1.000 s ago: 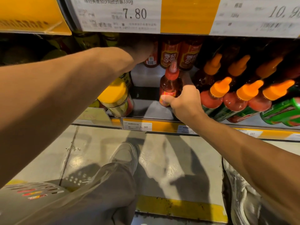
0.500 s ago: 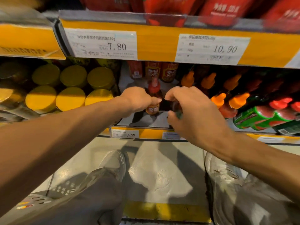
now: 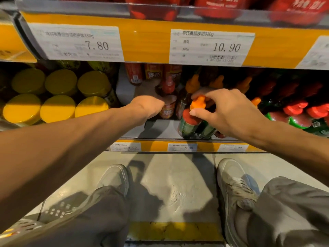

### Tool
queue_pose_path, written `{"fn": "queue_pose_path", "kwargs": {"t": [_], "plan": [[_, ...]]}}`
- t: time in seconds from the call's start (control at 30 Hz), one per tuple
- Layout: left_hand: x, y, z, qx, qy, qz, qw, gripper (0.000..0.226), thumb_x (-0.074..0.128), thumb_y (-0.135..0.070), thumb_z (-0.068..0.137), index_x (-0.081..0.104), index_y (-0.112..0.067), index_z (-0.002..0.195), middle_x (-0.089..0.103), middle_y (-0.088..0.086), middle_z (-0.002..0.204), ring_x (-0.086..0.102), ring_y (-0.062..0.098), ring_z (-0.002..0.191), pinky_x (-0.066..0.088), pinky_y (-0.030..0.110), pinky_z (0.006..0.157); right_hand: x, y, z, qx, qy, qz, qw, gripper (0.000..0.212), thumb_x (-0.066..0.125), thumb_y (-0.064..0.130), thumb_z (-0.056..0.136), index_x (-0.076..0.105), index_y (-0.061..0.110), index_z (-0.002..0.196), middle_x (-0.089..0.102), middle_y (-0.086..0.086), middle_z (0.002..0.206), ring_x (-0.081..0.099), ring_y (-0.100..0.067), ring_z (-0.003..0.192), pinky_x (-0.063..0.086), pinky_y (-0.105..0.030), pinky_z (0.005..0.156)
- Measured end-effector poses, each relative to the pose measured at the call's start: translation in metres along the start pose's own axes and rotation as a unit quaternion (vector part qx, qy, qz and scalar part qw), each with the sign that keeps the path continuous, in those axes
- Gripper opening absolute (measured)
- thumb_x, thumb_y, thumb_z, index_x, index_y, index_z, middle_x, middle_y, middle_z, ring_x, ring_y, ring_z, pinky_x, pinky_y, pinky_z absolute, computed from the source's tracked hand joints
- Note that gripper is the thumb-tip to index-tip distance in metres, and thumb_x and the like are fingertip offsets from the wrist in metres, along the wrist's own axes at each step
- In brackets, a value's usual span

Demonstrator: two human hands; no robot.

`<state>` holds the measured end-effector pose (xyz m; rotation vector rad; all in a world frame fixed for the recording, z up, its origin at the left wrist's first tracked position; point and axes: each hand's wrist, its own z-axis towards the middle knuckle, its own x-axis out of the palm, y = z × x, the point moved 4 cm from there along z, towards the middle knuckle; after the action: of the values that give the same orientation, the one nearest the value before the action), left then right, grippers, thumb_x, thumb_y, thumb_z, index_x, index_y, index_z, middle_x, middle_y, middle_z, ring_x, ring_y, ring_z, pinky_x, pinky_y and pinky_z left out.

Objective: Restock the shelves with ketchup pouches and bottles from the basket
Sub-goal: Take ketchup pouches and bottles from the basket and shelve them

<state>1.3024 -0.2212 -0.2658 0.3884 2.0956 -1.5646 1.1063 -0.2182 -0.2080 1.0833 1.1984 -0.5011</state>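
My left hand point(image 3: 148, 108) reaches into the lower shelf and grips a red-capped ketchup bottle point(image 3: 168, 102) standing in the gap; its fingers are hidden behind the hand. My right hand point(image 3: 229, 111) pinches the neck of an orange-capped bottle point(image 3: 192, 116) with a green label, at the front of its row. More red-labelled bottles point(image 3: 154, 73) stand at the back of the shelf. Red ketchup pouches point(image 3: 217, 7) line the shelf above. The grey basket point(image 3: 21, 227) shows at the bottom left, mostly hidden by my leg.
Yellow-lidded jars point(image 3: 58, 97) fill the shelf's left side. Green-labelled bottles with red caps point(image 3: 300, 116) lie to the right. Price tags point(image 3: 211, 47) hang on the yellow shelf edge above. My shoes point(image 3: 114, 177) stand on the grey floor below.
My right hand has shifted right and now pinches the orange-capped bottle's neck. The left hand stays around the red-capped bottle. The camera has tilted up, showing the pouch shelf.
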Motion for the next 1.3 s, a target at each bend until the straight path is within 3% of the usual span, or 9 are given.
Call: {"fn": "queue_pose_path", "kwargs": {"t": [0.37, 0.47, 0.53, 0.6, 0.7, 0.8, 0.9, 1.03, 1.3], "plan": [[-0.001, 0.001, 0.002, 0.007, 0.005, -0.001, 1.000, 0.054, 0.084, -0.032, 0.079, 0.064, -0.018, 0.127, 0.068, 0.003, 0.127, 0.063, 0.023, 0.117, 0.052, 0.042, 0.099, -0.003, -0.003, -0.003, -0.022, 0.014, 0.000, 1.000, 0.035, 0.068, 0.050, 0.090, 0.071, 0.018, 0.103, 0.069, -0.002, 0.080, 0.058, -0.018, 0.072, 0.044, -0.039, 0.066], [-0.002, -0.001, -0.002, -0.011, 0.033, 0.070, 0.997, 0.062, 0.076, -0.047, 0.084, 0.057, -0.022, 0.137, 0.062, 0.000, 0.137, 0.057, 0.022, 0.125, 0.046, 0.039, 0.107, -0.003, -0.003, -0.002, -0.016, 0.022, -0.011, 1.000, 0.035, 0.068, 0.051, 0.090, 0.070, 0.022, 0.108, 0.060, 0.010, 0.071, 0.054, -0.009, 0.065, 0.038, -0.035, 0.061], [-0.004, -0.001, -0.009, -0.055, 0.111, 0.208, 0.970, 0.059, 0.057, -0.058, 0.094, 0.055, -0.022, 0.140, 0.056, 0.001, 0.144, 0.052, 0.025, 0.131, 0.041, 0.035, 0.108, -0.005, 0.001, -0.003, -0.014, 0.024, -0.024, 0.999, 0.040, 0.068, 0.052, 0.090, 0.067, 0.024, 0.119, 0.061, 0.011, 0.077, 0.053, -0.012, 0.067, 0.038, -0.032, 0.066], [-0.015, -0.005, -0.020, -0.079, 0.156, 0.310, 0.934, 0.059, 0.041, -0.061, 0.099, 0.067, -0.011, 0.116, 0.064, 0.009, 0.123, 0.059, 0.028, 0.113, 0.043, 0.032, 0.088, -0.009, 0.005, -0.006, -0.005, 0.012, -0.036, 0.999, 0.048, 0.069, 0.050, 0.090, 0.061, 0.024, 0.129, 0.065, 0.002, 0.090, 0.060, -0.021, 0.083, 0.042, -0.032, 0.074], [-0.040, -0.024, -0.039, -0.053, 0.143, 0.328, 0.932, 0.060, 0.041, -0.059, 0.100, 0.054, -0.009, 0.070, 0.058, 0.007, 0.075, 0.055, 0.024, 0.072, 0.038, 0.034, 0.060, -0.023, 0.015, -0.018, 0.002, -0.025, -0.039, 0.999, 0.050, 0.068, 0.047, 0.091, 0.055, 0.022, 0.132, 0.066, -0.002, 0.106, 0.059, -0.027, 0.107, 0.046, -0.036, 0.081], [-0.067, -0.049, -0.066, -0.029, 0.142, 0.342, 0.928, 0.055, 0.048, -0.053, 0.100, 0.064, -0.002, 0.093, 0.068, 0.014, 0.095, 0.062, 0.030, 0.089, 0.051, 0.039, 0.080, -0.043, 0.034, -0.041, -0.017, -0.043, -0.010, 0.999, 0.040, 0.066, 0.042, 0.093, 0.055, 0.022, 0.126, 0.066, 0.002, 0.116, 0.056, -0.019, 0.109, 0.049, -0.034, 0.086], [-0.090, -0.080, -0.106, -0.002, 0.155, 0.352, 0.923, 0.052, 0.048, -0.050, 0.100, 0.064, -0.001, 0.091, 0.071, 0.023, 0.101, 0.060, 0.029, 0.080, 0.044, 0.034, 0.066, -0.064, 0.063, -0.069, -0.039, -0.043, 0.024, 0.998, 0.031, 0.064, 0.041, 0.095, 0.056, 0.023, 0.119, 0.065, 0.005, 0.112, 0.057, -0.016, 0.105, 0.049, -0.035, 0.086], [-0.123, -0.116, -0.164, 0.033, 0.091, 0.324, 0.941, 0.045, 0.055, -0.052, 0.096, 0.068, -0.008, 0.094, 0.072, 0.008, 0.090, 0.063, 0.019, 0.076, 0.040, 0.028, 0.057, -0.089, 0.107, -0.102, -0.060, -0.060, 0.070, 0.994, 0.030, 0.064, 0.044, 0.094, 0.052, 0.028, 0.116, 0.059, 0.012, 0.104, 0.058, -0.013, 0.095, 0.050, -0.035, 0.080], [-0.232, -0.147, -0.289, 0.021, -0.103, 0.226, 0.969, 0.036, 0.056, -0.054, 0.095, 0.060, -0.021, 0.108, 0.066, -0.003, 0.098, 0.063, 0.016, 0.087, 0.052, 0.034, 0.076, -0.133, 0.216, -0.128, -0.127, -0.039, 0.163, 0.978, 0.027, 0.065, 0.046, 0.094, 0.054, 0.030, 0.113, 0.062, 0.012, 0.107, 0.060, -0.012, 0.098, 0.052, -0.039, 0.087]]}}
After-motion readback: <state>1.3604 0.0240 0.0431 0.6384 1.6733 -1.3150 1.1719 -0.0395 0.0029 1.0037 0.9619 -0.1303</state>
